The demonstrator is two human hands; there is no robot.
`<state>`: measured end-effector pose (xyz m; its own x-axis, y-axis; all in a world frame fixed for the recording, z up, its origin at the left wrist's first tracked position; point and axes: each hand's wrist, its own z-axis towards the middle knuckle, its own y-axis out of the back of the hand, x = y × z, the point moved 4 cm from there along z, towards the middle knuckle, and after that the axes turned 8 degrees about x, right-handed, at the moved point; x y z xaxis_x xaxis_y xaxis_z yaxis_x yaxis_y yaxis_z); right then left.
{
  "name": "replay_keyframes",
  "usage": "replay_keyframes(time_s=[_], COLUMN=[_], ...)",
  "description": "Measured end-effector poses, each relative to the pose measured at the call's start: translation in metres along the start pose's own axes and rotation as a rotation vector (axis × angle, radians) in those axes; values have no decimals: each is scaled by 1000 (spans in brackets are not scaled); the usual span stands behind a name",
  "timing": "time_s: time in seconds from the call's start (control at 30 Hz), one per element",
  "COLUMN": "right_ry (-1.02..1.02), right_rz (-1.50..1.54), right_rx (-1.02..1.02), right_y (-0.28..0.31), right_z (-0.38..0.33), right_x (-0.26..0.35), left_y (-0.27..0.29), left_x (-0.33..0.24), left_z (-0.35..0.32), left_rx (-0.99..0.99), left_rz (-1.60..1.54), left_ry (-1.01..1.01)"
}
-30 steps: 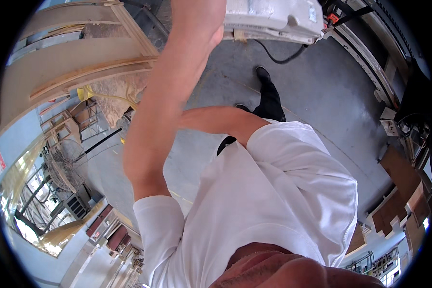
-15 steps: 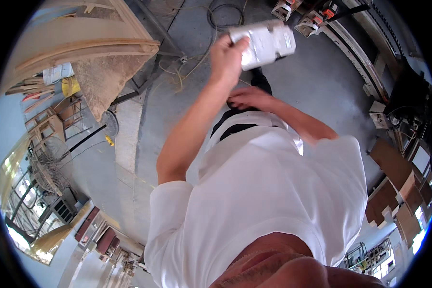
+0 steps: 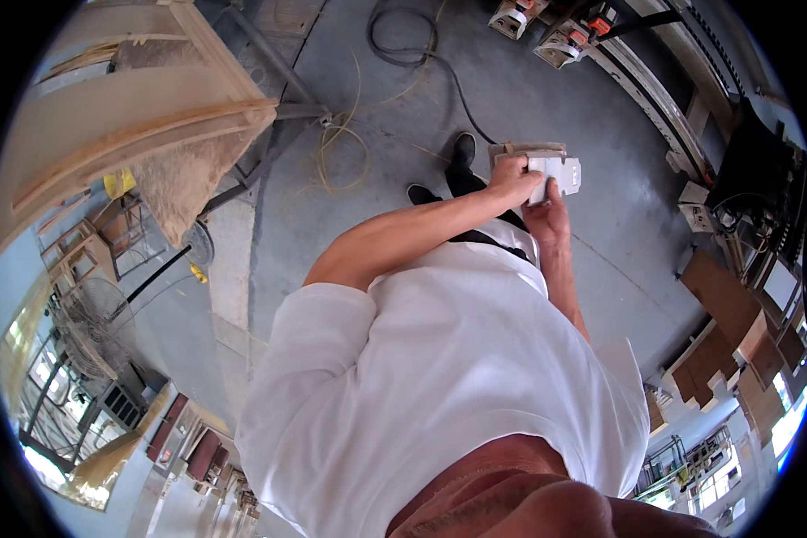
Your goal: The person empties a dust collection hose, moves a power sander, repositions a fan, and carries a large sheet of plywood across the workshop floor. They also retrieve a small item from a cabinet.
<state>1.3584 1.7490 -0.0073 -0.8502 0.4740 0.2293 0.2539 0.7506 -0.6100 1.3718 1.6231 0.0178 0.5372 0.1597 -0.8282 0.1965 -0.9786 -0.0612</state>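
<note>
White plastic box (image 3: 556,170) — gripped from both sides, left hand (image 3: 512,180) closed over its top, right hand (image 3: 547,217) clasping beneath — above the grey concrete floor (image 3: 601,242).

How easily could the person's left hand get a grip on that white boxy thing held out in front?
Very likely yes: the left hand already lies over the near end of the white boxy object, fingers curled on it, while the right hand supports it from below. Nothing shows between them.
</note>
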Motion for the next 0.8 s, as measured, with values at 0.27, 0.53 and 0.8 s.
replay_keyframes(time_s=[0.27,0.53,0.8], right_ry=[138,153,328], right_rz=[-205,-313,-454], right_rx=[-188,-401,-841], right_y=[38,174,233], right_z=[26,-54,-307], right_x=[85,174,190], left_y=[44,223,286], left_x=[10,170,209], left_z=[47,24,67], left_rx=[232,-152,7], left_rz=[304,93,510], left_ry=[-115,441,467])
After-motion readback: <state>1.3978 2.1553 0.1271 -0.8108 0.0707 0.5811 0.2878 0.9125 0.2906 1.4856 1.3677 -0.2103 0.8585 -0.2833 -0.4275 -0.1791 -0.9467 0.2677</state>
